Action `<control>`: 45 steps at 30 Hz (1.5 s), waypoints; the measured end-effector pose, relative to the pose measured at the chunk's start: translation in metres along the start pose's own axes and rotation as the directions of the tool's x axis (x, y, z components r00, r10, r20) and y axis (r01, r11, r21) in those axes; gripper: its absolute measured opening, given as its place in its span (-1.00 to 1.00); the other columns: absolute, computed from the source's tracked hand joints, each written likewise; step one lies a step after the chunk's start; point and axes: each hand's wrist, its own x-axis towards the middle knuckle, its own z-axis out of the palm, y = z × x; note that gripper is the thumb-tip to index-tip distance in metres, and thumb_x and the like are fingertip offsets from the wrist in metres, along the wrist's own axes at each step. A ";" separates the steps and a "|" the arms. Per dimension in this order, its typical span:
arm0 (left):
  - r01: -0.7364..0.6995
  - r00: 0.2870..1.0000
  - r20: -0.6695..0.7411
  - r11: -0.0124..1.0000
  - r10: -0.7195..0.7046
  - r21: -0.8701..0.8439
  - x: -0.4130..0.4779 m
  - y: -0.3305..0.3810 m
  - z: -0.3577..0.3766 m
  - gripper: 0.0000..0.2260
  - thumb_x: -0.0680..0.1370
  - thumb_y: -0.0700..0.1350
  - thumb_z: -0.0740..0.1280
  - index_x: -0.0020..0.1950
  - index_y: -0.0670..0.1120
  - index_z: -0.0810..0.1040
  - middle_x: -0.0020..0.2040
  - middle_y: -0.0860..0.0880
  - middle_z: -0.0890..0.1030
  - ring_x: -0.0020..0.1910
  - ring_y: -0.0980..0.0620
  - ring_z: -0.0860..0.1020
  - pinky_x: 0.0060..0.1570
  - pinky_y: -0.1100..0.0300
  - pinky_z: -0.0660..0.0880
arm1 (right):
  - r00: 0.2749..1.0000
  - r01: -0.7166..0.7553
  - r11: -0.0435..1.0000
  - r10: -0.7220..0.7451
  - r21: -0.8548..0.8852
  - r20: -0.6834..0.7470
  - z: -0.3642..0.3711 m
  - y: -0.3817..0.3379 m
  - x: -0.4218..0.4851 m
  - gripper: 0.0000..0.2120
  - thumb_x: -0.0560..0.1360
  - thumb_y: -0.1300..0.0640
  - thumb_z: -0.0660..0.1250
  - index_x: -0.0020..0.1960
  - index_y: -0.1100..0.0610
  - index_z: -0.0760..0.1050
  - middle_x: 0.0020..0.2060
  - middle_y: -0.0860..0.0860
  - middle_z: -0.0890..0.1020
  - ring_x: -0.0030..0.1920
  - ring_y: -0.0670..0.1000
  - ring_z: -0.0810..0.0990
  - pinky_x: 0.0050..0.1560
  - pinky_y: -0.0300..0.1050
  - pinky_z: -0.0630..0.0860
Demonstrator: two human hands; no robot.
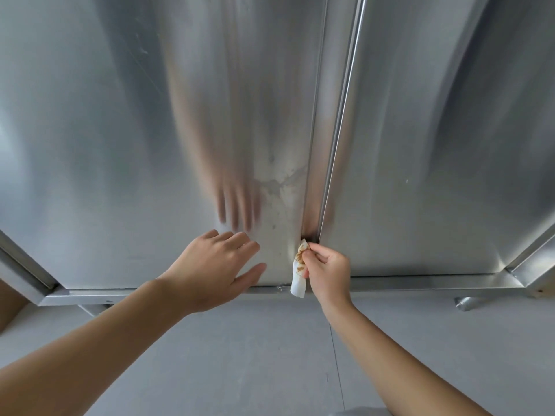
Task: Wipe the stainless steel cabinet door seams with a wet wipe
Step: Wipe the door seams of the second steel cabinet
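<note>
The wet wipe (298,274) is pinched between the thumb and curled fingers of the right hand (327,265). Its soiled upper tip is pressed into the foot of the seam (313,175) just above the knuckles, and its white tail hangs below the hand. The left hand (216,265) is laid open, fingers straight, against the left door (120,130) beside the wiping hand, apparently to steady the panel.

The step in hand is judged to be the wiping of the lowest stretch of the seam. It would be done best if a clean fold were turned forward (the tip is already browned with grime). The tip should also be kept narrow, so that it is pushed into the groove rather than dragged over it. Strokes are best kept along the line of the groove, under even pressure. The dried marks (279,187) above and between the two hands may need a separate pass.

The folded edge of the right door (338,139) stands right beside the wiping fingertips and could be used as a guide. The bottom rail (420,284) lies just below the wrist, so little downward travel is left. Room is found upward, where the seam runs on above the hand, and behind both forearms over the floor (240,355).
</note>
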 end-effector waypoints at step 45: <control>0.050 0.969 -0.246 0.996 -0.030 0.074 0.093 -0.012 -0.184 -0.56 0.65 0.24 -0.01 -0.04 0.03 0.55 -0.21 0.12 0.54 -0.25 0.05 0.51 -0.15 0.13 0.47 | 0.475 0.742 0.429 -0.879 -0.515 -0.048 -0.012 -0.296 0.050 -0.94 0.41 0.11 0.49 -0.13 -0.01 0.66 -0.52 -0.01 0.43 -0.47 0.02 0.33 -0.42 -0.09 0.40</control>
